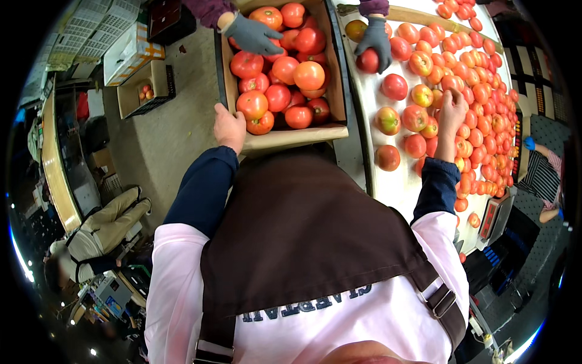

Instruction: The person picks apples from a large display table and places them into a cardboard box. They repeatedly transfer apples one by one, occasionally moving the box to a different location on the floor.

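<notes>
My left hand (230,129) grips the near left corner of a paper-lined crate (295,140) filled with large red tomatoes (277,97). Out over the white table (395,184), my right hand (453,109) has its fingertips at a tomato (450,82) among the spread fruit; whether they close on it is hidden. Across from me, a co-worker's grey-gloved hand (253,35) reaches over the crate's tomatoes. The same person's other gloved hand (380,45) is on a red tomato (367,61) at the table's edge. Some tabletop tomatoes, such as one beside the crate (388,121), are partly green.
A digital scale (493,218) stands at the table's right end. On the floor at left are an open crate (136,98) with a few tomatoes and a white foam box (132,54). Other people (97,232) are at left and at far right (541,175).
</notes>
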### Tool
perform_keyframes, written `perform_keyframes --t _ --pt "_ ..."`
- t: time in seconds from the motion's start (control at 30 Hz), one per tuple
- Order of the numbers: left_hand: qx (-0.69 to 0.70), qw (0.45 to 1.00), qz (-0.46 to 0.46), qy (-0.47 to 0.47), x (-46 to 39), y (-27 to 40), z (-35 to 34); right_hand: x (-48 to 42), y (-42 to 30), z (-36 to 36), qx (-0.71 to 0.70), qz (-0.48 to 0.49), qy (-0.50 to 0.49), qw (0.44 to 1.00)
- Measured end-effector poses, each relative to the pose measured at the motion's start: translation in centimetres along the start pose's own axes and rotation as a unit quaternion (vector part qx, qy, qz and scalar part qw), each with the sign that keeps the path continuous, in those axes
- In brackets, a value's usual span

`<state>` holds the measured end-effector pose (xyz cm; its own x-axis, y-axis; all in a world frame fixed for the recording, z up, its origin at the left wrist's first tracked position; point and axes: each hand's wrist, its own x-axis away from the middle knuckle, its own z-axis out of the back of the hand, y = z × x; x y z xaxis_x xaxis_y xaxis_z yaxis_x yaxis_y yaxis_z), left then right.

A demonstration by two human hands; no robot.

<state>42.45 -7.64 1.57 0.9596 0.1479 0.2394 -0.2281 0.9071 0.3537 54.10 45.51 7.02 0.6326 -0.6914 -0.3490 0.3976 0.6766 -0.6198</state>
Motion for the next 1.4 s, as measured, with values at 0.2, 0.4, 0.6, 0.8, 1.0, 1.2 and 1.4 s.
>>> perform_keyframes --t 0.2,0.4,0.6,0.8,1.0,1.2,1.4 --pt "-0.001 1.000 -0.008 0.010 -0.1 -0.3 -0.3 7.9 -11.1 -5.8 -0.300 -0.065 -0.251 0.918" --pt "0.020 1.000 -0.007 0.007 -0.1 -0.4 -0.5 7.2 -9.7 -7.9 -0.305 -0.133 -0.270 0.904" --pt "0.025 1.000 0.000 0.012 -0.3 -0.5 -0.7 4.2 -5.1 -7.7 -0.283 -0.179 -0.195 0.922" --pt "0.015 1.000 0.009 -0.003 -0.5 -0.2 -0.5 2.6 -4.2 -8.6 -0.267 -0.168 -0.177 0.932" --pt "0.027 1.000 0.004 0.004 -0.4 -0.4 -0.6 3.6 -1.4 -6.5 -0.307 -0.232 -0.122 0.915" --pt "0.021 0.999 -0.020 0.018 -0.3 -0.4 -0.7 5.7 2.0 -4.2 -0.295 -0.259 -0.052 0.918" --pt "0.021 0.999 -0.025 0.025 -0.3 -0.6 -0.8 6.1 0.8 -2.6 -0.278 -0.248 -0.084 0.924"
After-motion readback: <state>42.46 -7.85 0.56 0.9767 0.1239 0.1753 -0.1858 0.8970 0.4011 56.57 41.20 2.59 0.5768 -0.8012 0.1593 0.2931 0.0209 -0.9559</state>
